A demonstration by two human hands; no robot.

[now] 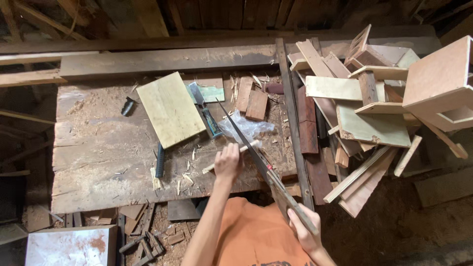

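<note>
My left hand (pixel 227 161) grips a thin pale wooden stick (pixel 249 146) that lies on the worn wooden workbench (pixel 93 162). My right hand (pixel 306 231) holds the wooden handle of a long hand saw (pixel 251 148). The saw's blade runs up and to the left, crossing the stick just right of my left hand. A crumpled clear plastic bag (pixel 246 127) lies behind the stick.
A pale board (pixel 170 108), a hatchet with a teal handle (pixel 207 111), a dark chisel (pixel 160 160), small wood blocks (pixel 251 101) and shavings lie on the bench. A heap of offcuts and boards (pixel 364 108) stands at the right. Scrap litters the floor below.
</note>
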